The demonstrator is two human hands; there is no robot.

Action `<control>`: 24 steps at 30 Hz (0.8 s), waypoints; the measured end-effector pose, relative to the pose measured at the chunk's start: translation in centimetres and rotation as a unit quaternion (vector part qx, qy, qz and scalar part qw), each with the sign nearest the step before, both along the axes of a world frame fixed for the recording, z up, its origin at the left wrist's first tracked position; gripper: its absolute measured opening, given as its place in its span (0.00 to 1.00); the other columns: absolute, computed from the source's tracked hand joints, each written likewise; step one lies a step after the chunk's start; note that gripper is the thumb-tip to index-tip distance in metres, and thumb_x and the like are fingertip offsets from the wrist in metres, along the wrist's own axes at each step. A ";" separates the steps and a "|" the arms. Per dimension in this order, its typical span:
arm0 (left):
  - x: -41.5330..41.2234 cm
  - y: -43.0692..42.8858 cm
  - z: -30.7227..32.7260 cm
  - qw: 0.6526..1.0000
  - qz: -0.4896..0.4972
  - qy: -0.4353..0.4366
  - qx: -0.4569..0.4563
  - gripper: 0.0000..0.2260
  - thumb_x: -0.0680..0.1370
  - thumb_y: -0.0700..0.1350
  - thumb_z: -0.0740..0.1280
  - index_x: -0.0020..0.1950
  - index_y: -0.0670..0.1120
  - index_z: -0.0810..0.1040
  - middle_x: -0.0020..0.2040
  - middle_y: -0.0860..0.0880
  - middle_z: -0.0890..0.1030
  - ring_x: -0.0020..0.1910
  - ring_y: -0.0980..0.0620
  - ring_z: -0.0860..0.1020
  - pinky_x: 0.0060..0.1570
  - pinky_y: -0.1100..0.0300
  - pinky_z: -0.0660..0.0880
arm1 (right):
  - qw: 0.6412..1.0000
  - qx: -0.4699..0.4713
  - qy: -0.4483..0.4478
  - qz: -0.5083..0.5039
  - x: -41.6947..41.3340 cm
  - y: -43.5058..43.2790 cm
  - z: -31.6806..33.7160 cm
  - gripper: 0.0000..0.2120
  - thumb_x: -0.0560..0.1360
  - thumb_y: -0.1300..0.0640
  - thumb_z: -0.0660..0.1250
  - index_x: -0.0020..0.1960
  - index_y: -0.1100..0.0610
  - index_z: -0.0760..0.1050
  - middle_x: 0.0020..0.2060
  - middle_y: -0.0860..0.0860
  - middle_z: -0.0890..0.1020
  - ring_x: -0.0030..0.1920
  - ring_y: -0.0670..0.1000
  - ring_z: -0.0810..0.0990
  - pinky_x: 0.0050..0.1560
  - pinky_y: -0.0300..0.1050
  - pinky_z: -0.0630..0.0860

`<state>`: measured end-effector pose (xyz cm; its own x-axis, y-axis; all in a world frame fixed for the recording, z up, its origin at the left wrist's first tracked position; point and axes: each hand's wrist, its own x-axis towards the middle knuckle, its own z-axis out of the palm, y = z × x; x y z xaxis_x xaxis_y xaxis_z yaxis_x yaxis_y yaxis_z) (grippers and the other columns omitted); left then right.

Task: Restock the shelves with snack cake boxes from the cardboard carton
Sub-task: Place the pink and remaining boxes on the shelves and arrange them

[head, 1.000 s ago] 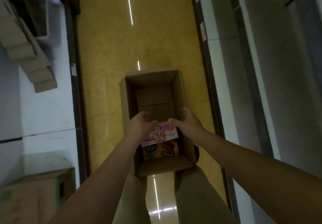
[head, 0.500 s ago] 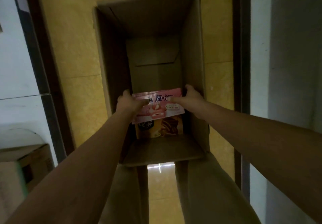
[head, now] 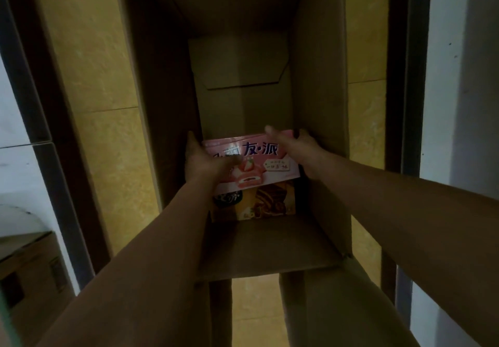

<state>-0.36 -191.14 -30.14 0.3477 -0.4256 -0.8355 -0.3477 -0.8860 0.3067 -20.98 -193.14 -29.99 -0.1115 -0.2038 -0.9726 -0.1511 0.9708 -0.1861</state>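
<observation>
An open cardboard carton (head: 318,103) stands on the yellow floor between my legs, its far half bare inside. A pink snack cake box (head: 259,163) with a strawberry roll picture lies at the near end, on top of a brown chocolate snack cake box (head: 267,200). My left hand (head: 202,163) grips the pink box's left edge, thumb over its face. Its right end is held by my right hand (head: 294,146), fingers curled over the top right corner.
White shelf units (head: 459,76) with dark base rails line both sides of the narrow aisle. Another cardboard box (head: 29,271) sits at the lower left. The carton's near flap (head: 270,249) lies folded flat toward me.
My head has dropped closer to the carton, which now fills the view. Both hands keep hold of the pink box and have lowered deeper into the carton.
</observation>
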 end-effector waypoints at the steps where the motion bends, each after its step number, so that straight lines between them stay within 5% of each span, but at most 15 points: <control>1: 0.3 0.1 -0.3 1.000 0.004 0.001 -0.005 0.62 0.61 0.46 0.86 0.84 0.52 0.47 0.81 0.44 0.63 0.77 0.42 0.66 0.70 0.43 0.71 | 0.999 0.015 -0.004 -0.030 0.0 0.0 -0.5 0.47 0.69 0.30 0.71 0.78 0.53 0.61 0.61 0.55 0.81 0.53 0.56 0.84 0.50 0.52 0.82; 3: 0.7 0.3 -1.3 1.000 0.014 0.014 -0.014 0.62 0.61 0.45 0.85 0.84 0.53 0.47 0.80 0.44 0.65 0.76 0.41 0.68 0.70 0.41 0.72 | 0.994 0.040 -0.020 -0.098 0.1 -0.1 -1.7 0.42 0.70 0.24 0.64 0.72 0.53 0.71 0.47 0.53 0.85 0.44 0.55 0.87 0.47 0.51 0.84; 5: 0.9 0.4 -1.9 0.999 0.033 0.036 -0.021 0.64 0.58 0.46 0.86 0.83 0.53 0.48 0.80 0.44 0.65 0.75 0.42 0.69 0.68 0.41 0.73 | 0.989 0.047 -0.027 -0.135 0.3 0.1 -2.9 0.39 0.71 0.23 0.60 0.65 0.54 0.76 0.42 0.54 0.84 0.42 0.56 0.86 0.55 0.54 0.82; 11: 0.2 0.3 -2.9 0.990 0.126 0.053 -0.031 0.51 0.67 0.57 0.81 0.83 0.52 0.55 0.79 0.44 0.66 0.73 0.42 0.72 0.65 0.46 0.74 | 0.983 0.058 -0.031 -0.169 0.0 0.1 -4.7 0.38 0.71 0.24 0.61 0.64 0.53 0.77 0.46 0.54 0.86 0.53 0.60 0.85 0.62 0.59 0.78; 15: 0.7 -1.9 -3.2 0.929 0.255 0.248 0.102 0.33 0.76 0.70 0.63 0.69 0.46 0.77 0.62 0.38 0.83 0.57 0.39 0.83 0.58 0.45 0.78 | 0.977 0.064 -0.025 -0.200 -0.3 -0.3 -5.5 0.39 0.69 0.24 0.63 0.66 0.53 0.77 0.59 0.57 0.85 0.59 0.62 0.84 0.62 0.61 0.77; 21: 1.5 -2.9 -4.0 0.916 0.281 0.256 0.133 0.27 0.80 0.63 0.60 0.71 0.47 0.77 0.63 0.42 0.83 0.49 0.42 0.82 0.53 0.51 0.77 | 0.972 0.071 -0.048 -0.217 -0.7 -0.5 -6.4 0.39 0.71 0.26 0.63 0.68 0.55 0.77 0.55 0.57 0.84 0.52 0.60 0.82 0.63 0.60 0.77; 24: 1.4 -2.9 -3.9 0.924 0.264 0.243 0.133 0.21 0.81 0.60 0.61 0.65 0.48 0.79 0.49 0.44 0.85 0.40 0.44 0.83 0.45 0.55 0.78 | 0.974 0.070 -0.048 -0.211 -0.8 -0.4 -6.4 0.38 0.72 0.26 0.63 0.68 0.55 0.76 0.51 0.56 0.83 0.50 0.59 0.83 0.62 0.59 0.78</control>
